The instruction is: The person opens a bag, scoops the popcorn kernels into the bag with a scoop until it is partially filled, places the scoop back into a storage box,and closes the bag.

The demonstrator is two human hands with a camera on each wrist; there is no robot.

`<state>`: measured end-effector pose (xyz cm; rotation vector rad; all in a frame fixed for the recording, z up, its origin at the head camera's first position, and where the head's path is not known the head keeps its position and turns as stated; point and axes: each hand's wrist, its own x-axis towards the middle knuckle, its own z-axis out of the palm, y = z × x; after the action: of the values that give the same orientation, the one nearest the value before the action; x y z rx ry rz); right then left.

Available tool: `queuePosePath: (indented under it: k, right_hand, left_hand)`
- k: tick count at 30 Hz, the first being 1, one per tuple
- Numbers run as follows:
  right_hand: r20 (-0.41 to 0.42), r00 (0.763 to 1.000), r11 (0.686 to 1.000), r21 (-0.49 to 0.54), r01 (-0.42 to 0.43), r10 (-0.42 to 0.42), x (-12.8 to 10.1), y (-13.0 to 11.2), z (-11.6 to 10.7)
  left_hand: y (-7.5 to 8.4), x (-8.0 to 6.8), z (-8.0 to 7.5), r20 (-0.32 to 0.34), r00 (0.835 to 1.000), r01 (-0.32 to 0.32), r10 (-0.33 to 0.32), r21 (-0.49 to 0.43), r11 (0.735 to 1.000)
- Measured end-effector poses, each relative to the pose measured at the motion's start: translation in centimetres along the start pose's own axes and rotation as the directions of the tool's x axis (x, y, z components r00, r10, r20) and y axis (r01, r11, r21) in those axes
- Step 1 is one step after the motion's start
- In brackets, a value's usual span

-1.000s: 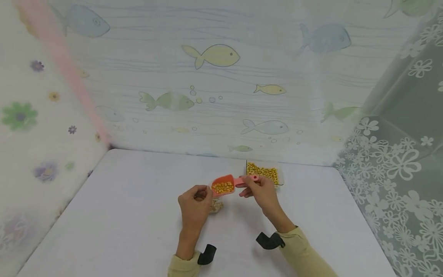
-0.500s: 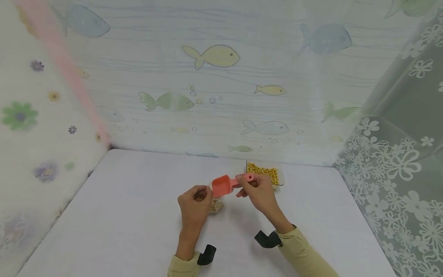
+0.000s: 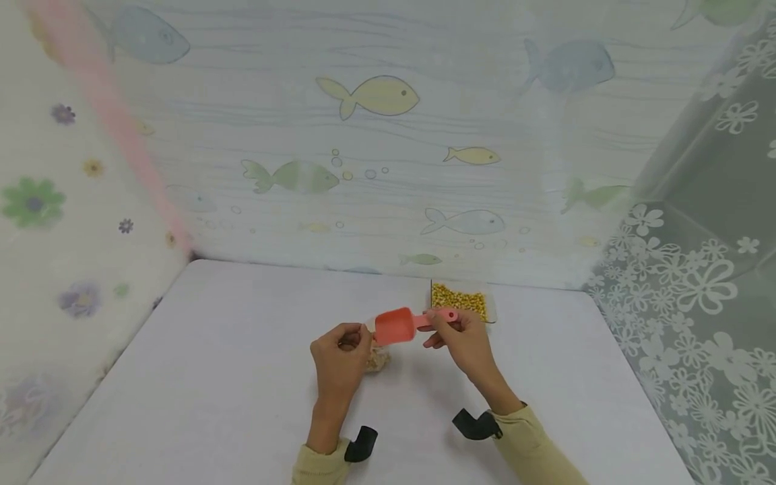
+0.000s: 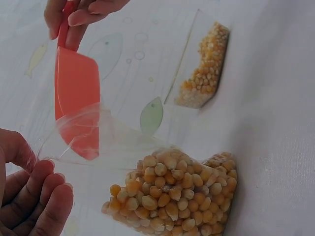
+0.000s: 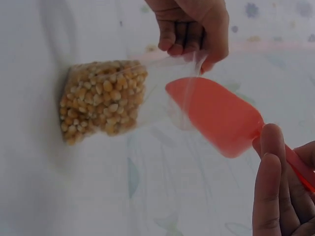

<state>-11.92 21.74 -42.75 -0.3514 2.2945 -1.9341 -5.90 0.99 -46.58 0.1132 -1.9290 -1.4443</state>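
My left hand (image 3: 341,357) pinches the mouth of a clear plastic bag (image 4: 118,137), which stands on the table with corn kernels (image 4: 182,196) filling its lower part. By its handle, my right hand (image 3: 465,339) holds a red scoop (image 3: 395,326) between thumb and fingers. The scoop's bowl shows no kernels in the head view. In both wrist views the scoop's tip (image 5: 179,89) lies within the bag's mouth, above the kernels. From the head view, the left hand hides much of the bag.
Behind the right hand, near the back wall, stands a clear box (image 3: 492,306) of more corn kernels (image 3: 456,299). A white cloth (image 3: 230,377) covers the table. Fish-patterned sheeting (image 3: 376,168) closes off the back.
Kernels lay in the scoop a second ago; they are gone from it by half a second ago. The scoop and right hand have since shifted slightly right. My left hand keeps its place.
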Motion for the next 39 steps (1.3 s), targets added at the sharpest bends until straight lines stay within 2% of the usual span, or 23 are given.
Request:
queuePosePath:
  k: [8,12,15,21,26,33,39]
  right_hand:
    - [-0.147,0.989,0.988,0.157,0.011,0.013,-0.1,1.7,-3.3]
    - [-0.260,0.964,0.973,0.233,0.001,0.061,0.3,2.7,-5.7]
    - [-0.337,0.934,0.965,0.259,-0.034,0.123,1.0,3.9,-7.5]
    - [-0.391,0.892,0.949,0.292,-0.115,0.228,2.6,6.6,-10.0]
    - [-0.401,0.884,0.946,0.299,-0.123,0.242,3.6,7.9,-10.6]
    - [-0.410,0.881,0.964,0.211,-0.160,0.236,4.8,9.2,-10.5]
    - [-0.473,0.847,0.965,0.211,-0.157,0.241,5.3,9.7,-10.4]
  left_hand:
    - [-0.3,0.4,-0.1,0.003,1.000,-0.024,0.024,0.007,1.000]
    - [-0.3,0.5,-0.1,0.006,1.000,-0.028,0.028,0.009,1.000]
    - [-0.4,0.6,-0.2,0.004,1.000,-0.030,0.030,0.009,1.000]
    - [-0.4,0.7,-0.4,0.003,1.000,-0.024,0.024,0.007,1.000]
    - [-0.6,0.6,-0.5,0.008,1.000,0.007,-0.007,0.001,1.000]
    - [-0.6,0.7,-0.6,0.024,0.999,0.042,-0.042,-0.001,0.999]
    - [-0.5,0.8,-0.6,0.034,0.998,0.047,-0.047,0.007,0.999]
